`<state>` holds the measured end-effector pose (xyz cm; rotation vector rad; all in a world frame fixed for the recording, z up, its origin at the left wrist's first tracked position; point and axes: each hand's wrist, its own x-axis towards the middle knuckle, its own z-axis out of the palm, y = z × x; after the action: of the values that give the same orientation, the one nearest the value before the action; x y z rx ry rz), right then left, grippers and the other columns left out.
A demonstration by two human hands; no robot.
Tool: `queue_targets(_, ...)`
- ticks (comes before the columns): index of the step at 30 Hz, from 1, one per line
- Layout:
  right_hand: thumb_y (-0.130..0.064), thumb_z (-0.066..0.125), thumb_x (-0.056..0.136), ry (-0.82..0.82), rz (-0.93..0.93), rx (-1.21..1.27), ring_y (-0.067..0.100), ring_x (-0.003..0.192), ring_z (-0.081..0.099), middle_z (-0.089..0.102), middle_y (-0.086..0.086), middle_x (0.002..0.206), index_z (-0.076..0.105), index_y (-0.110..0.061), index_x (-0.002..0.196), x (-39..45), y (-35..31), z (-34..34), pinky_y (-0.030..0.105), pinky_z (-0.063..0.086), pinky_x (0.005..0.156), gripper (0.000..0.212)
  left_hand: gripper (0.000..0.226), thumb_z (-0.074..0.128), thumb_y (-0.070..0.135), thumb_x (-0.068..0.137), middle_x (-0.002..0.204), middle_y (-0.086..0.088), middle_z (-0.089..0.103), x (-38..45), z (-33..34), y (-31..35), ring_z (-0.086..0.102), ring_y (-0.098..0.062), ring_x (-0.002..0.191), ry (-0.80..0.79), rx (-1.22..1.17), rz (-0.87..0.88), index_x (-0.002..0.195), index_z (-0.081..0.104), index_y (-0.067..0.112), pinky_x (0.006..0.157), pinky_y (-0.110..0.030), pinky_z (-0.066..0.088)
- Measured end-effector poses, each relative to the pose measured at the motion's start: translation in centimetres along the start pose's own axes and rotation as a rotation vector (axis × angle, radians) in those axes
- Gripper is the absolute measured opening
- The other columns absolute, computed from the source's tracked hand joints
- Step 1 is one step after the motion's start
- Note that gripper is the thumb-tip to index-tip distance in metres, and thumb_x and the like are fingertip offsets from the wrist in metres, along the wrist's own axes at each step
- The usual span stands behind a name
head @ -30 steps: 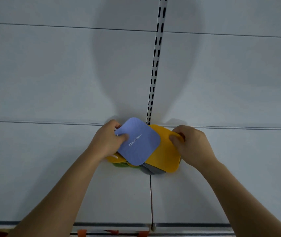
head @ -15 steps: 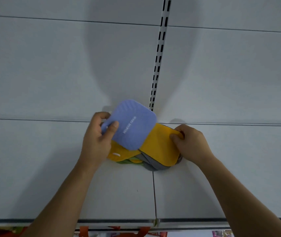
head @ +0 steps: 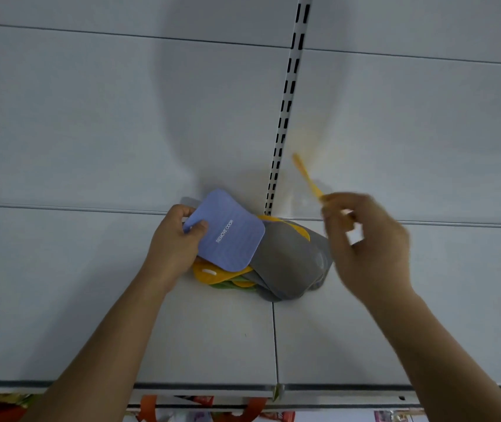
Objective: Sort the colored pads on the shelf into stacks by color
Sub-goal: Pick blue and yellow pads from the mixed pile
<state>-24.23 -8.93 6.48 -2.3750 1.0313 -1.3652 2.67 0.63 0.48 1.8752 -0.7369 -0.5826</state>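
- The left hand pinches a blue pad by its left corner, thumb on top, and holds it tilted above the pile; white lettering on it reads "REMOVE ODOR".
- The right hand is raised to the right of the pile, blurred, its fingers curled round the lower end of a yellow pad, which shows edge-on and slants up and to the left toward the back wall.
- The pile sits on the white shelf against the back panel, by the seam between two shelf boards.
- A grey pad lies uppermost in the pile, just right of the blue one and partly under it.
- More yellow pads stick out at the near left of the pile, and another yellow edge shows behind the grey one.
- A green pad peeks out at the bottom near edge.
- A slotted upright rail runs up the back wall behind the pile.
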Motion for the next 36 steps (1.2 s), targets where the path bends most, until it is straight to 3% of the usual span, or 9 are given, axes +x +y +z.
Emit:
queue_targets(3, -0.020, 0.066, 0.095, -0.322, -0.279, -0.104, 0.034, 0.097, 0.067, 0.071, 0.006, 0.108, 0.073, -0.014, 0.102, -3.1, 1.8, 2.6, 0.045, 0.056, 0.079, 0.012, 0.021, 0.064, 0.037, 0.092, 0.105, -0.006, 0.069, -0.5, -0.2, 0.3, 0.066, -0.033, 0.103, -0.037, -0.016, -0.019, 0.107, 0.060, 0.023, 0.088, -0.056, 0.056)
queue_targets(5, -0.042, 0.065, 0.097, -0.551, -0.282, -0.067, 0.027, 0.104, 0.066, 0.068, 0.000, 0.120, 0.075, -0.024, 0.102, -4.7, 2.7, 3.4, 0.043, 0.057, 0.084, 0.021, 0.030, 0.063, 0.042, 0.080, 0.105, -0.007, 0.070, -0.8, -0.4, 0.4, 0.067, -0.033, 0.103, -0.058, -0.023, -0.026, 0.105, 0.060, 0.026, 0.090, -0.058, 0.055)
queue_targets(9, -0.068, 0.044, 0.099, -0.581, 0.010, -0.040, 0.019, 0.111, 0.065, 0.069, -0.009, 0.125, 0.077, -0.032, 0.100, -3.9, 3.2, 3.0, 0.035, 0.055, 0.090, 0.049, 0.032, 0.063, 0.041, 0.075, 0.108, -0.004, 0.070, -0.8, -0.6, 0.5, 0.068, -0.031, 0.104, -0.095, -0.040, -0.046, 0.105, 0.059, 0.031, 0.093, -0.059, 0.057)
queue_targets(12, -0.066, 0.060, 0.092, -0.710, 0.203, -0.282, 0.025, 0.119, 0.058, 0.067, -0.004, 0.128, 0.065, -0.028, 0.131, -1.7, 4.1, 3.3, 0.039, 0.052, 0.095, 0.056, 0.030, 0.063, 0.040, 0.075, 0.109, 0.001, 0.071, -0.9, -0.7, 0.6, 0.069, -0.028, 0.104, -0.107, -0.047, -0.042, 0.105, 0.059, 0.037, 0.092, -0.058, 0.058)
queue_targets(14, -0.073, 0.065, 0.084, -0.829, 0.287, -0.331, 0.026, 0.115, 0.057, 0.065, -0.003, 0.120, 0.060, -0.030, 0.134, -0.9, 4.1, 3.8, 0.038, 0.049, 0.089, 0.066, 0.030, 0.064, 0.040, 0.076, 0.108, 0.004, 0.072, -1.1, -0.8, 0.7, 0.070, -0.026, 0.104, -0.102, -0.052, -0.029, 0.106, 0.060, 0.040, 0.092, -0.059, 0.058)
queue_targets(21, -0.071, 0.067, 0.084, -0.825, 0.282, -0.460, 0.028, 0.124, 0.050, 0.058, 0.000, 0.129, 0.058, -0.028, 0.137, -0.5, 2.2, 3.6, 0.040, 0.048, 0.096, 0.069, 0.026, 0.065, 0.022, 0.097, 0.111, 0.006, 0.068, -1.2, -0.5, 0.3, 0.066, -0.020, 0.102, -0.074, -0.019, 0.054, 0.121, 0.057, 0.029, 0.077, -0.037, 0.053)
queue_targets(27, -0.093, 0.065, 0.043, -0.953, 0.506, -0.339, 0.021, 0.108, 0.059, 0.058, -0.002, 0.116, 0.061, -0.032, 0.128, 1.4, 3.6, 3.8, 0.038, 0.054, 0.090, 0.104, 0.027, 0.062, 0.019, 0.101, 0.109, 0.015, 0.066, -0.9, -0.3, 0.1, 0.063, -0.007, 0.098, -0.093, 0.011, 0.114, 0.125, 0.054, 0.027, 0.072, -0.027, 0.047)
queue_targets(32, -0.074, 0.087, 0.052, -0.973, 0.630, -0.290, 0.018, 0.096, 0.063, 0.064, 0.001, 0.109, 0.066, -0.023, 0.100, 2.4, 2.7, 3.7, 0.038, 0.058, 0.084, 0.073, 0.026, 0.060, 0.018, 0.102, 0.106, 0.017, 0.063, -1.0, 0.0, 0.0, 0.061, -0.001, 0.093, -0.089, 0.018, 0.141, 0.126, 0.054, 0.025, 0.069, -0.023, 0.043)
queue_targets(36, -0.057, 0.091, 0.062, -0.760, 0.612, -0.222, 0.014, 0.086, 0.059, 0.060, -0.003, 0.099, 0.056, -0.026, 0.098, 1.2, 1.6, 3.6, 0.030, 0.046, 0.065, 0.059, 0.026, 0.060, 0.019, 0.102, 0.107, 0.017, 0.064, -0.9, -0.1, -0.3, 0.061, -0.001, 0.095, -0.098, 0.014, 0.153, 0.126, 0.055, 0.026, 0.070, -0.024, 0.045)
